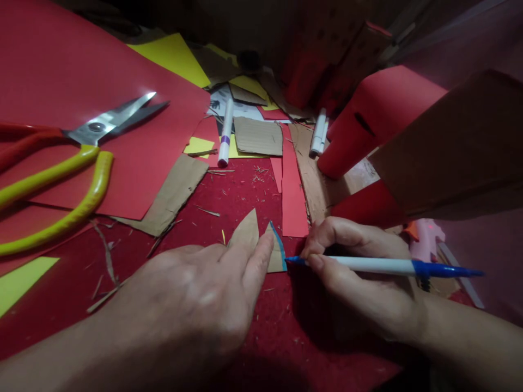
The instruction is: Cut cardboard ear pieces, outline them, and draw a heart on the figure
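Brown cardboard is pressed flat beneath the fingers of the left hand [200, 294], and two pointed tips are left showing: one to the left of the index finger [247, 231], one to its right [277, 256]. Whether the tips are joined cannot be told, since the part between them is covered. The right tip's outer edge is lined with a blue stripe [279, 245]. The left hand is laid palm down, its fingers stretched forward and close together, with nothing clasped.

A blue-and-white pen [371, 265] is pinched between thumb and fingers of the right hand [363, 288]. It is held almost level, its blue nib pointed left, just beside the lower end of the stripe; whether the cardboard is touched by it cannot be told.

The work is done on a dark red surface [269, 326], over which fine shreds are scattered. Beyond the hands, a red strip [294, 190] is laid next to a cardboard square [259, 136], and a marker with a purple band [225, 130] is placed to the square's left. Two white markers [318, 133] are seen farther right, near a red tube [347, 147]. Scissors [96, 128] with one red and one yellow handle are rested, blades parted, on a red sheet [139, 163], by which a cardboard offcut [175, 190] is partly covered.
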`<move>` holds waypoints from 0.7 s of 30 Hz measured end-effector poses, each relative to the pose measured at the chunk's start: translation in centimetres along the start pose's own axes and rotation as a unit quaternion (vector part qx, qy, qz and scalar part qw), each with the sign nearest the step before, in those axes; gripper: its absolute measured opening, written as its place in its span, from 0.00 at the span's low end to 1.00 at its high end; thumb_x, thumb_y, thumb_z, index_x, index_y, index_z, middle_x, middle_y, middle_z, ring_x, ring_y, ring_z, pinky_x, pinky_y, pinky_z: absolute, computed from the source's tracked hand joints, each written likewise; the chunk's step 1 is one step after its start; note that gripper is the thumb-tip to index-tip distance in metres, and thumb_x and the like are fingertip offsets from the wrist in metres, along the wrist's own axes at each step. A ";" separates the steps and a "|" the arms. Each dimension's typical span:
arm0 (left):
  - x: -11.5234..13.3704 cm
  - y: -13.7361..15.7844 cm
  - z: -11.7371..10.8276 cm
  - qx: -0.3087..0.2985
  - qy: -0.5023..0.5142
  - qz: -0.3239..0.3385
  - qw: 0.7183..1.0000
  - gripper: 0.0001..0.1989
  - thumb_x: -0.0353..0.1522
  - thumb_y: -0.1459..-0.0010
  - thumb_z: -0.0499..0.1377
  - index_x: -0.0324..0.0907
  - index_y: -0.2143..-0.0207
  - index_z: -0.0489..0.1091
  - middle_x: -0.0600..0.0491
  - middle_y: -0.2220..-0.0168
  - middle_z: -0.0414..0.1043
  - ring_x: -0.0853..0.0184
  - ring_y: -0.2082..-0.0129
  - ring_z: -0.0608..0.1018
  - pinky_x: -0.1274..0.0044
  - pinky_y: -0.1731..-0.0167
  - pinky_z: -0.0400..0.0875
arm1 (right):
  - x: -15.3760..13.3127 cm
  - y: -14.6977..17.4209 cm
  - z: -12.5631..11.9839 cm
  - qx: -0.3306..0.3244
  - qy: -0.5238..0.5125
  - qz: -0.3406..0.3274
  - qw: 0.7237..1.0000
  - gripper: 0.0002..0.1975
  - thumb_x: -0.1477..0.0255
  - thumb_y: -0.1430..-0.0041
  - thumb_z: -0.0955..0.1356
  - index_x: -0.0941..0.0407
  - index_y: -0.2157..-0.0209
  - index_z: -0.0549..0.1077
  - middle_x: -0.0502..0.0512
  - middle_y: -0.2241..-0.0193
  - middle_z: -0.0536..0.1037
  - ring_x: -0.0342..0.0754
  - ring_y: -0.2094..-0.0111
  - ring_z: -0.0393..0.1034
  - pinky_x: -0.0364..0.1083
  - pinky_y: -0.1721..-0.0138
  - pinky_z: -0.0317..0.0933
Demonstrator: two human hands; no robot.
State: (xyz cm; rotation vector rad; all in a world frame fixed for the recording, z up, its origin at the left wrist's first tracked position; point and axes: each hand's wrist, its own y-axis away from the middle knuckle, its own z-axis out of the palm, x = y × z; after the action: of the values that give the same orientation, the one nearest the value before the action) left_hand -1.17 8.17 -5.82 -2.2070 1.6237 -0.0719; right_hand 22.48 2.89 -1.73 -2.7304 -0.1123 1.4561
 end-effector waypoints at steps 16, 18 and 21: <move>0.8 0.6 1.7 0.058 -0.006 -0.041 0.997 0.31 0.18 0.31 0.42 0.23 0.31 0.68 0.31 0.48 0.86 0.59 0.74 0.81 0.66 0.74 0.73 | 0.7 0.1 0.5 0.006 0.006 -0.047 0.999 0.09 0.82 0.45 0.68 0.54 0.73 0.73 0.42 0.81 0.74 0.36 0.82 0.62 0.36 0.82 0.48; 0.8 0.6 1.5 0.046 -0.010 -0.045 0.998 0.31 0.18 0.31 0.43 0.26 0.31 0.70 0.32 0.46 0.86 0.60 0.73 0.81 0.67 0.73 0.74 | 0.6 0.1 0.5 0.017 0.016 -0.039 0.999 0.09 0.82 0.44 0.68 0.54 0.73 0.73 0.42 0.81 0.73 0.36 0.82 0.63 0.36 0.82 0.50; 0.5 0.4 0.7 0.015 -0.010 -0.038 0.999 0.31 0.18 0.31 0.44 0.29 0.31 0.72 0.34 0.46 0.87 0.61 0.72 0.82 0.70 0.73 0.76 | 0.4 0.1 0.6 0.020 0.045 -0.019 0.999 0.08 0.81 0.43 0.68 0.54 0.74 0.73 0.44 0.81 0.74 0.37 0.82 0.65 0.36 0.81 0.54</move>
State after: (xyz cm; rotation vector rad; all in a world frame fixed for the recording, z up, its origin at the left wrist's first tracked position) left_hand -1.22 7.82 -6.72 -2.2390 1.5181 -0.0934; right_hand 22.19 2.86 -2.36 -2.7410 -0.1299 1.3079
